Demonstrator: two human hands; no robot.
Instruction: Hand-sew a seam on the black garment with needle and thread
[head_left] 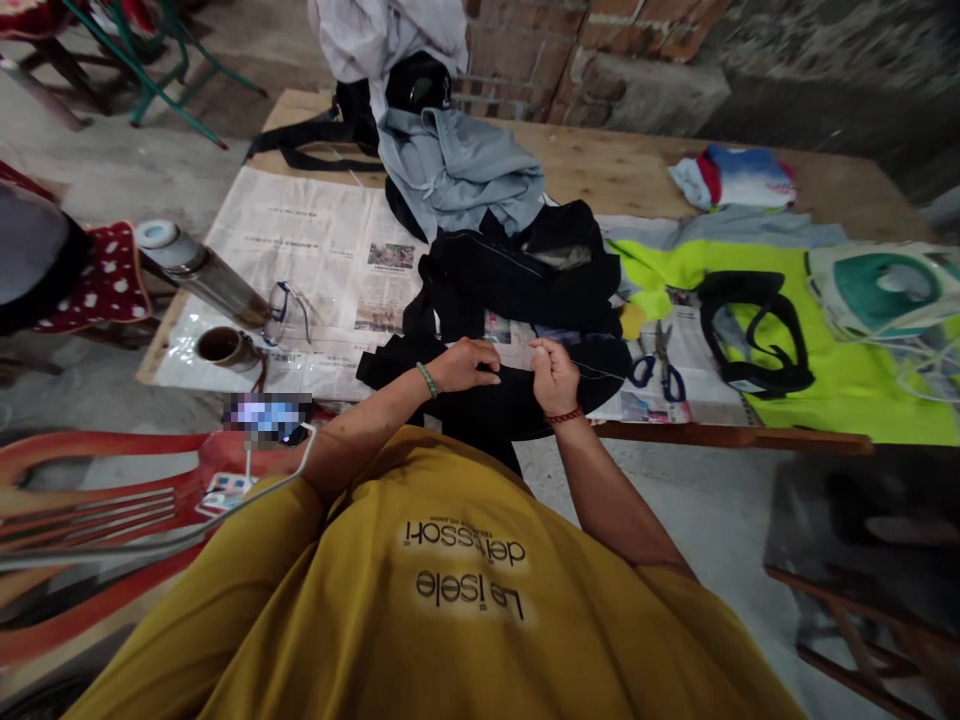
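Note:
My left hand (463, 366), with a green bead bracelet at the wrist, is just above the black garment (517, 265) at the table's near edge. Its fingers are bent toward the thumb, and whatever is between them is too small to make out. A short gap to the right, my right hand (555, 378) is closed in a pinch, thumb up, with a red bracelet below it. What its fingertips hold is also too small to see. Black cloth lies beneath both hands and hangs over the edge. Dark-handled scissors (660, 365) lie to the right of my right hand.
Newspaper (315, 230) covers part of the wooden table. At left are a flask (202, 270), a brown cup (225, 347) and glasses (289, 312). Grey cloth (461, 165) is behind; a black strap (754, 335), yellow-green cloth (840, 390) and an iron (885, 285) are at right.

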